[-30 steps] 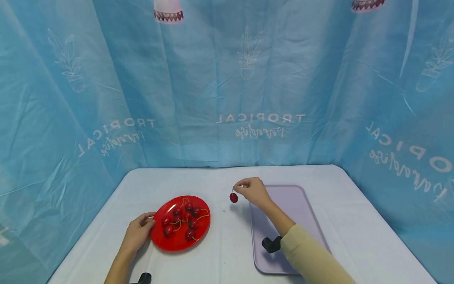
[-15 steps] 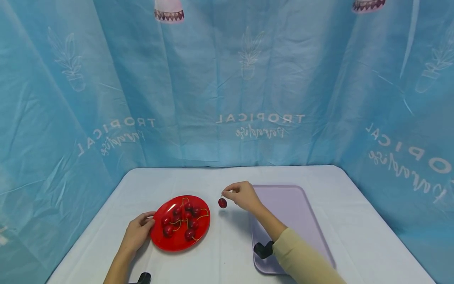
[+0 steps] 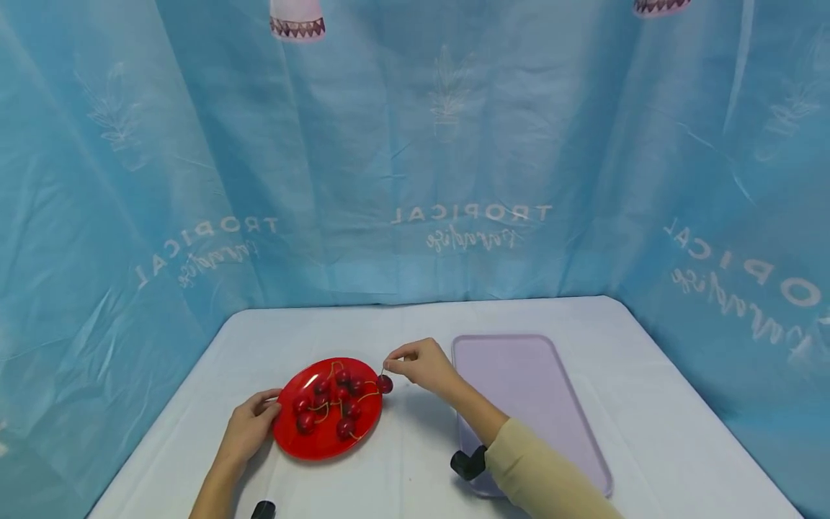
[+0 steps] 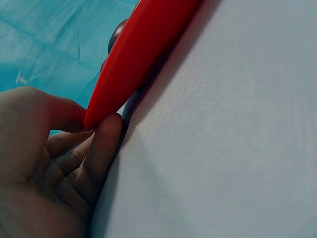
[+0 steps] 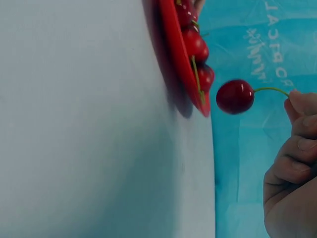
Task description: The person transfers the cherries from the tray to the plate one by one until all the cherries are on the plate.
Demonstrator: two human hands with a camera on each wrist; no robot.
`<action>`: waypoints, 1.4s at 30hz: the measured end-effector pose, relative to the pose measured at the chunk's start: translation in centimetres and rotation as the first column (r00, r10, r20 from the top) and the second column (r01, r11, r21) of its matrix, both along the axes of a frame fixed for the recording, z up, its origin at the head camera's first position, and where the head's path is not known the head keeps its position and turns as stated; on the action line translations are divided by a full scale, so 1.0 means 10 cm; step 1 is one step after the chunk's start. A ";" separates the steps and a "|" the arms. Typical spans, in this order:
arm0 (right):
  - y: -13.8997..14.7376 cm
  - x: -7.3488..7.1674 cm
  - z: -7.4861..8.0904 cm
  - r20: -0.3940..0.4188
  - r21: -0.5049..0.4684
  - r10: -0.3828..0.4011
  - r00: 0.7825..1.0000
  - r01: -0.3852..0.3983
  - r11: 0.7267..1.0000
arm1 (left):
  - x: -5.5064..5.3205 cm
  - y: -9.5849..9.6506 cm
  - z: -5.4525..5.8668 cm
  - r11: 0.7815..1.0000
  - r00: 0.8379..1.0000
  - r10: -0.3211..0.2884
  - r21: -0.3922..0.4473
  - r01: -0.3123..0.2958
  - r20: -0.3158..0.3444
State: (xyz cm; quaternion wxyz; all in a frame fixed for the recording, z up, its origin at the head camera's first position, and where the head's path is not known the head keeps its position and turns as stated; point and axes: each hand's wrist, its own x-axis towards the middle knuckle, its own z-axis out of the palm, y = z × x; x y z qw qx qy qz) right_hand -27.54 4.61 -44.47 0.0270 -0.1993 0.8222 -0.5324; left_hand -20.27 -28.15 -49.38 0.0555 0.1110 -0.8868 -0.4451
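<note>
A red plate [image 3: 305,448] with several dark red cherries [image 3: 346,428] on it lies at the left of the table. My left hand [image 3: 251,425] grips its left rim; the left wrist view shows thumb above and fingers below the edge. My right hand [image 3: 423,367] pinches the green stem of a single cherry [image 5: 235,96], which dangles by the plate's right rim in the head view. From the right wrist, that cherry hangs clear of the plate, just beyond the rim.
To the right lies a flat lilac tray [image 3: 512,360], with my right forearm and sleeve over its lower left part. A white cloth covers the table [image 3: 648,418]. Blue printed curtains [image 3: 415,144] hang behind and at both sides.
My right hand has moved left and slightly down, bringing the cherry from beside the tray to the plate's right rim. The left hand has stayed on the plate.
</note>
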 end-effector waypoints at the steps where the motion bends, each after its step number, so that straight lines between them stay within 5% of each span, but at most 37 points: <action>1: -0.02 0.01 -0.01 0.019 0.000 0.009 1.000 -0.009 1.000 | 0.00 -0.01 -0.01 1.000 1.000 0.002 0.004 -0.002 0.004; 21: -0.32 0.14 -0.05 0.086 -0.018 0.042 0.995 -0.041 0.999 | -0.01 -0.03 -0.01 1.000 0.999 -0.018 0.016 0.019 -0.029; 42: -0.75 0.28 -0.07 0.142 -0.136 0.109 0.984 -0.090 0.987 | -0.01 0.00 -0.03 1.000 1.000 -0.002 -0.014 0.001 -0.026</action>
